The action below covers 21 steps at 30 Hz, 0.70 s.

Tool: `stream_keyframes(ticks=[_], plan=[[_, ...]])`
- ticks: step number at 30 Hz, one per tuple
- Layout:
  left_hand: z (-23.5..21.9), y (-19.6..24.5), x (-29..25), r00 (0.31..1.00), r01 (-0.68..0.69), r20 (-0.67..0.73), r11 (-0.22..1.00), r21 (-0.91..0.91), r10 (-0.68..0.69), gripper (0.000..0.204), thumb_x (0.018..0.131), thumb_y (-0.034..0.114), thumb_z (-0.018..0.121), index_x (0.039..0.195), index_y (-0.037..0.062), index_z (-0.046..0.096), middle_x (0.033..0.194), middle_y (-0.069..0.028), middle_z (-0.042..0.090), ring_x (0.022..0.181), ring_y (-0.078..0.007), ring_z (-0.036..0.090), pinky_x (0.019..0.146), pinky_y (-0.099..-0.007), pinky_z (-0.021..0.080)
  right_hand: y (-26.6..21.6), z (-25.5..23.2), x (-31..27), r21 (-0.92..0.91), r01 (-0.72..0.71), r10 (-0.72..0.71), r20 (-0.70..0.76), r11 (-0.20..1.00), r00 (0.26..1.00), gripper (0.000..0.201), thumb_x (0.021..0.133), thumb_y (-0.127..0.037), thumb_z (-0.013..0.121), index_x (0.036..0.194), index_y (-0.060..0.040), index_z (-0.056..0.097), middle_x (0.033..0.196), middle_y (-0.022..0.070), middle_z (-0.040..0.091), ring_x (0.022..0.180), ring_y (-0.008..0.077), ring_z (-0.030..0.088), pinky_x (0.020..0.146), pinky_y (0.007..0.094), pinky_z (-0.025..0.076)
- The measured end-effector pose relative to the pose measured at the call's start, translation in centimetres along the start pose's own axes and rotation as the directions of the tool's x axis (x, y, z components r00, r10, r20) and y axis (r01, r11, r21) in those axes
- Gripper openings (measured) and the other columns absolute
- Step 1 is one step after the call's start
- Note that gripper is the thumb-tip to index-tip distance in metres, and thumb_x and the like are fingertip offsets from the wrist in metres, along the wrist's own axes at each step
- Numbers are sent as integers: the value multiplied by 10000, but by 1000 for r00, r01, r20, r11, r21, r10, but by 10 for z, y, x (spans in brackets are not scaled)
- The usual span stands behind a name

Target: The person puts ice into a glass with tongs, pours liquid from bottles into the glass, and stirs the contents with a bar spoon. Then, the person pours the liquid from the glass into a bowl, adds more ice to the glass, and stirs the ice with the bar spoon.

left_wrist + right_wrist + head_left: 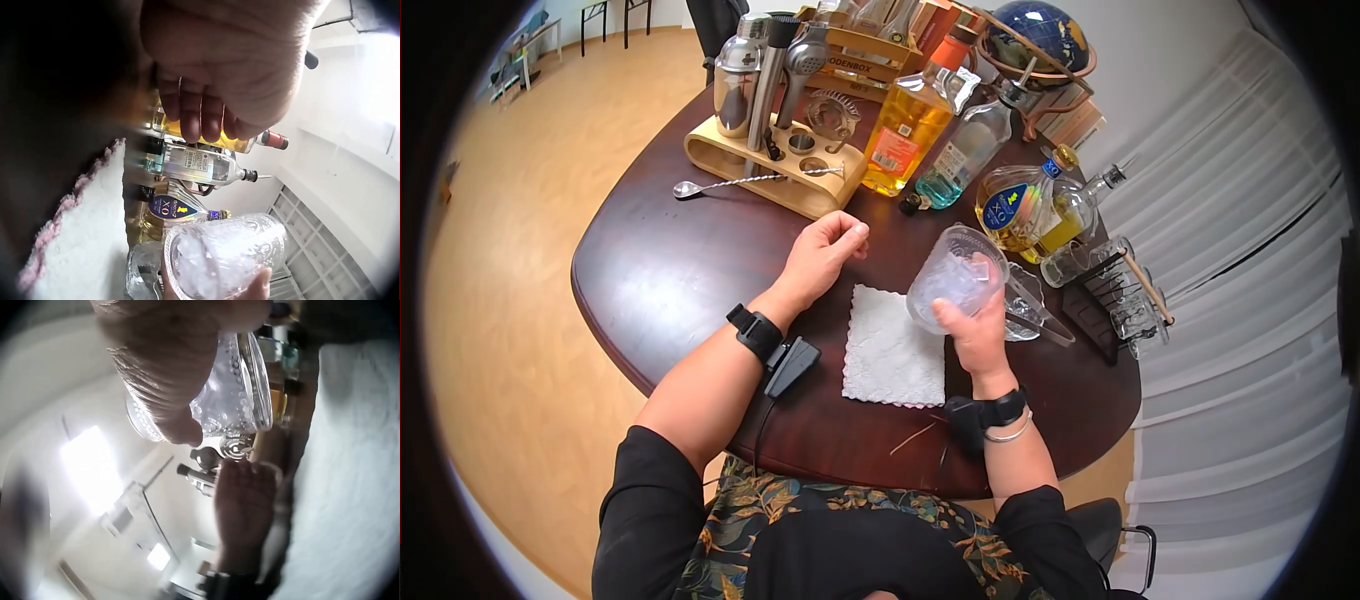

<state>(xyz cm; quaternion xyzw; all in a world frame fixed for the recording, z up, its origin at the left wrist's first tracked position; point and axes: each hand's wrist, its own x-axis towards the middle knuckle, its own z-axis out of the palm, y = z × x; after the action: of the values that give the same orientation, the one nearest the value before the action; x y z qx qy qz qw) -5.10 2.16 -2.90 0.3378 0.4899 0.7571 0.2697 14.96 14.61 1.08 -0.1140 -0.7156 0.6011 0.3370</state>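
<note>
My right hand (977, 335) grips a clear glass (956, 280) with a beaded, embossed wall, the thumb along its near side. Whitish ice fills much of it, and it is tilted above the far right corner of a white cloth (894, 350). Empty, my left hand (825, 258) hovers left of the glass, in front of the wooden bar-tool stand (730, 160). Its fingers are loosely bent, with the palm showing in the right wrist view. Behind the right hand, metal tongs (1040, 312) lie by a clear glass dish (1022, 322), partly hidden.
A shaker (740, 75) and other bar tools stand in the rack; a twisted bar spoon (689, 189) lies across it. Behind are an orange bottle (907, 125), a clear bottle (965, 155) and an XO bottle (1012, 207). A glass rack (1112, 305) sits at right.
</note>
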Motion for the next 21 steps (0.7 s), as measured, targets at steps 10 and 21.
stream_keyframes(ticks=[10,21], plan=[[0,-1,0,1000,-13,5,1000,14,13,154,970,189,550,923,46,584,824,-5,604,791,-85,562,770,-243,461,-10,3,0,46,-1,0,22,999,1000,684,779,-74,717,1348,-28,339,1228,98,499,1112,202,533,984,356,442],[-1,-2,1,1000,-27,2,999,23,26,185,958,206,573,929,23,581,811,-7,592,763,-81,553,732,-232,466,-1,-3,0,-214,154,-157,2,965,988,762,731,-54,753,1357,-23,319,1260,123,474,1144,214,504,993,354,423]])
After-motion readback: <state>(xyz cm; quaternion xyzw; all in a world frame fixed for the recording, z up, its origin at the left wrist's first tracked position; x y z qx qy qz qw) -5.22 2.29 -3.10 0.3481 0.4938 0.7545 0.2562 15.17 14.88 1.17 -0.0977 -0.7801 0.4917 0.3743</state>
